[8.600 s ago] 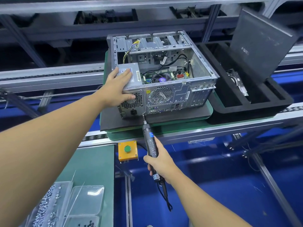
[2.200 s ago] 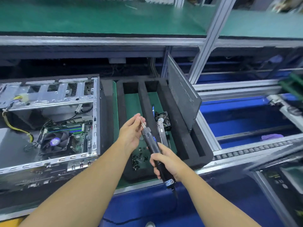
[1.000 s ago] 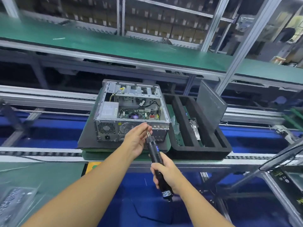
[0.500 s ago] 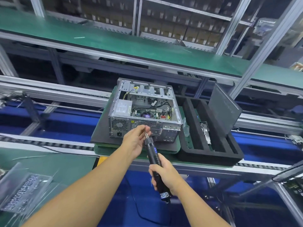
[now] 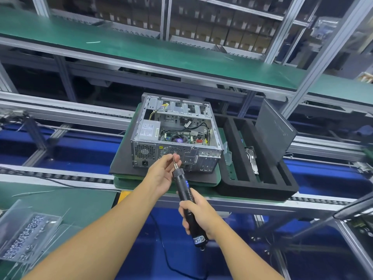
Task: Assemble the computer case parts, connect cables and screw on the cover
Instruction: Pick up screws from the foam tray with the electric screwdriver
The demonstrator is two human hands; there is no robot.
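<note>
Near the open grey metal computer case [image 5: 177, 136], our right hand [image 5: 198, 217] grips the black electric screwdriver [image 5: 184, 188] while our left hand [image 5: 162, 175] pinches its slim metal bit [image 5: 174, 161]

The left grip [image 5: 163, 175] has left the power supply [image 5: 149, 130] inside the computer case [image 5: 203, 158], where it first lay. It went to the foam tray [image 5: 252, 189] right of the case and is now back in front of the case's rear panel, fingertips [image 5: 177, 157] pinching the bit tip of the screwdriver [image 5: 184, 188]. The right grip [image 5: 198, 217] drew the screwdriver off the case's rear face, over to the tray and back, and now holds it tilted just short of that panel. The case now sits farther from the camera.
</note>
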